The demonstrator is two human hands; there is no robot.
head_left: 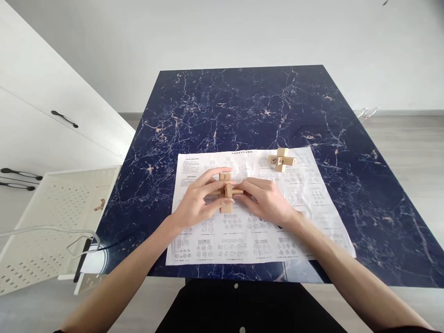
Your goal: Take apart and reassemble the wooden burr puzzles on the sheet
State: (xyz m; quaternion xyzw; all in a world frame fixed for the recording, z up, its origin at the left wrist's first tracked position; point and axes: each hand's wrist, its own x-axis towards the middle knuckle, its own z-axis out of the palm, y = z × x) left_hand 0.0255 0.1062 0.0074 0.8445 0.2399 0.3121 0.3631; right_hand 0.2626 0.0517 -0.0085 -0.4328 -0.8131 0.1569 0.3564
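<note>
Nearest, a black garment with pale buttons meets the front edge of a dark blue table, its glossy marbled top veined in white and tan. On it lies a creased, printed paper sheet, with both forearms reaching over it. Above the sheet's middle, a wooden block assembly sits between the hands: the left hand grips it with fingers and thumb, and the right hand pinches the bar at its right end. The hands cover part of the print. To the left stand a cream perforated panel and a pale cable.

Farther up, a second block assembly rests on the sheet's upper right, bearing a mark like a G; the held one shows a single stroke. The sheet's heading and diagram captions are too small to read. Beyond are white cabinets, greyish flooring and a plain pale wall.
</note>
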